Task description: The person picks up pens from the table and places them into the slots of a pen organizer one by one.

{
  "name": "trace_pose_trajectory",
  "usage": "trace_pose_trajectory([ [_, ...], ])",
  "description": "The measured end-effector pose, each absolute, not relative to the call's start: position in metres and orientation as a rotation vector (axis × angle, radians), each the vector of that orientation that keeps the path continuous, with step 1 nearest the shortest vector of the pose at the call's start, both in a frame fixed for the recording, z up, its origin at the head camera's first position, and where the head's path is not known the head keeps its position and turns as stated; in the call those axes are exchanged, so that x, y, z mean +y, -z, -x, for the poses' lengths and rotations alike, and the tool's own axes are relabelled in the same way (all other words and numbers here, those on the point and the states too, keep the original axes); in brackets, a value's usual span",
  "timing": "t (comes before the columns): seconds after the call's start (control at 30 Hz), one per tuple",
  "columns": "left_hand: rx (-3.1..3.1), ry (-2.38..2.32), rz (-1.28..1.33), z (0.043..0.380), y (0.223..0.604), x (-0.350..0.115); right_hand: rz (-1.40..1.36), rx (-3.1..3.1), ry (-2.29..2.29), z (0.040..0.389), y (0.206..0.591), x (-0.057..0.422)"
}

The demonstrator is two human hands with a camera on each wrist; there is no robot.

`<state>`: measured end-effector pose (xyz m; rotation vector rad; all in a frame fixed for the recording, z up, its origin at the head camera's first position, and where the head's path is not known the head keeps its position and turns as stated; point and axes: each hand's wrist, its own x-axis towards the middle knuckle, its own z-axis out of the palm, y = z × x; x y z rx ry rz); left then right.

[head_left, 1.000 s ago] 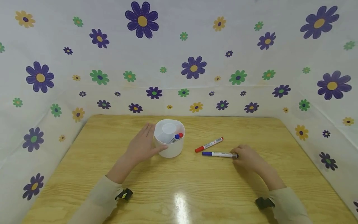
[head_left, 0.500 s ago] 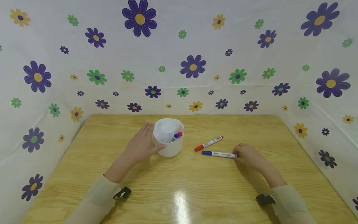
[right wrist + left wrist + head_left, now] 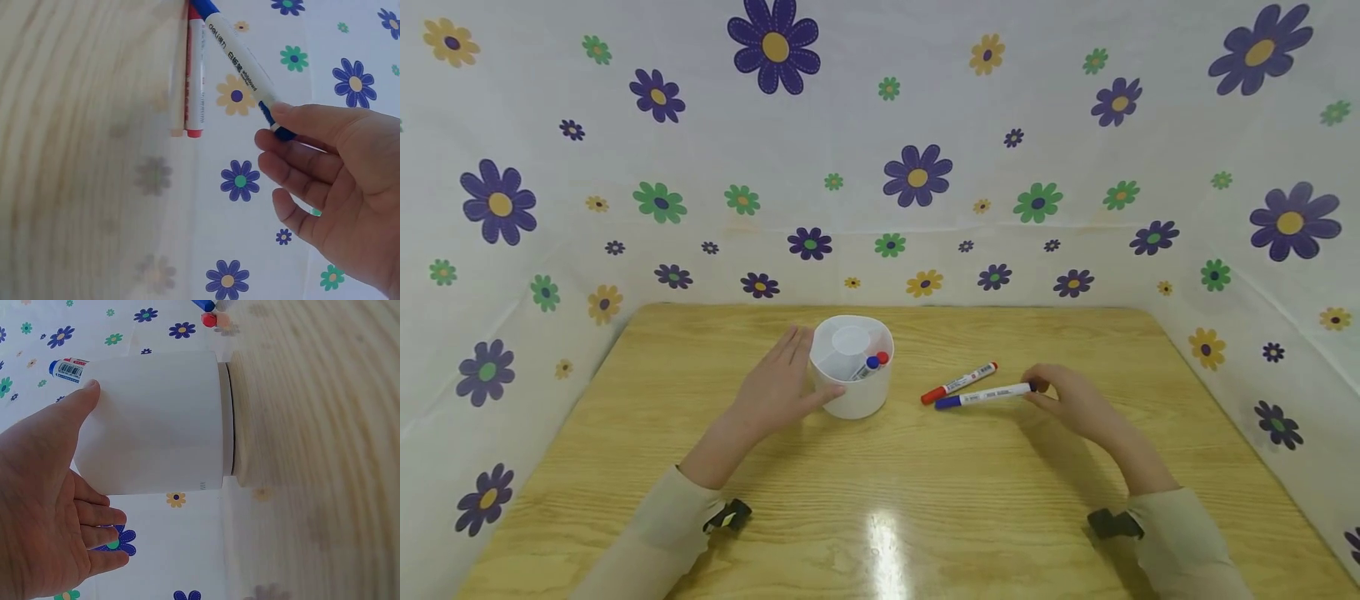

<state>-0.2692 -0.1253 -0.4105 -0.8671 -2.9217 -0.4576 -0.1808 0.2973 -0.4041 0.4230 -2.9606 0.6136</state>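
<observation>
A blue-capped whiteboard marker tilts up from the table, its rear end pinched between thumb and fingertips of my right hand. The right wrist view shows the print on the marker's barrel. Just behind it lies a red-capped marker. My left hand rests against the left side of a white round divided container. Its thumb lies on the front wall and its fingers stretch along the side, fairly straight in the left wrist view. One blue and one red marker end stick up inside the container.
Everything stands on a wood-grain table. A white cloth with printed flowers walls the table at the back and both sides. A black strap is on the left wrist and another black strap on the right.
My right hand has raised the rear end of the blue marker off the table and swung it toward the red one. The left hand stays at the container.
</observation>
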Motion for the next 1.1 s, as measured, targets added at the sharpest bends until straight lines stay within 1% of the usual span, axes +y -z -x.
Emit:
trace_pose_trajectory([
  [0.3,-2.918,0.441,0.865,0.269,0.41,-0.126,-0.432,-2.859,-0.623,0.183,0.388,0.29],
  [0.67,-2.938,0.405,0.862,0.268,0.41,-0.127,-0.505,-2.645,-0.591,0.189,0.368,0.275],
  [0.87,-2.92,0.41,0.876,0.27,0.412,-0.127,-0.521,-2.465,-0.577,0.197,0.357,0.262],
  [1.1,-2.934,0.413,0.868,0.269,0.411,-0.127,-0.561,-2.243,-0.561,0.212,0.355,0.244],
])
